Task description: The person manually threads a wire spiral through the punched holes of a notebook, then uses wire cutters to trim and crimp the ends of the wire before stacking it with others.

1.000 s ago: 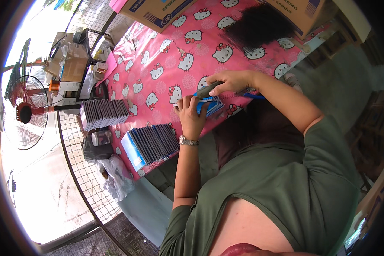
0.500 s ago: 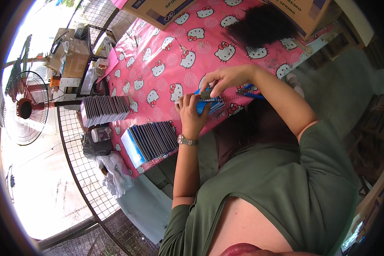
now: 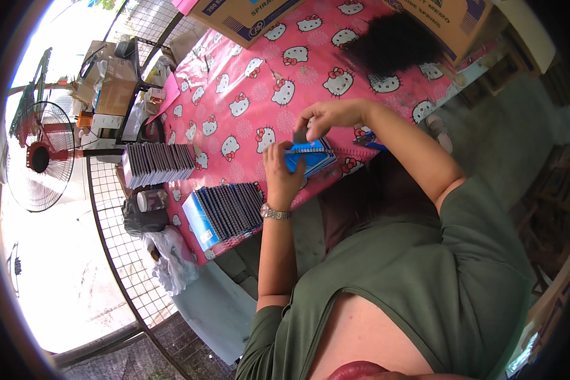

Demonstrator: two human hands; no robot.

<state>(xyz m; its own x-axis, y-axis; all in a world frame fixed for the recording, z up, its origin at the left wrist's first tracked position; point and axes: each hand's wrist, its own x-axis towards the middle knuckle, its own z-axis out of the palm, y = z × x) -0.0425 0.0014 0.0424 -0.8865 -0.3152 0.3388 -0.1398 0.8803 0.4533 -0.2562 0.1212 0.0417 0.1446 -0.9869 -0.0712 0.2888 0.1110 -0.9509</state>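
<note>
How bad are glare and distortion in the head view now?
Head view: white washout behind the fan; the mesh bends near the left rim; the black heap is too dark to separate most strands; the notebook isn't washed out.

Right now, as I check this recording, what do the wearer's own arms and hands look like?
The left hand and right hand are both ungloved. A metal-link wristwatch with a small round face circles the left wrist; none shows on the right. Dark olive-green, plain cloth short sleeves leave both forearms uncovered.
</note>
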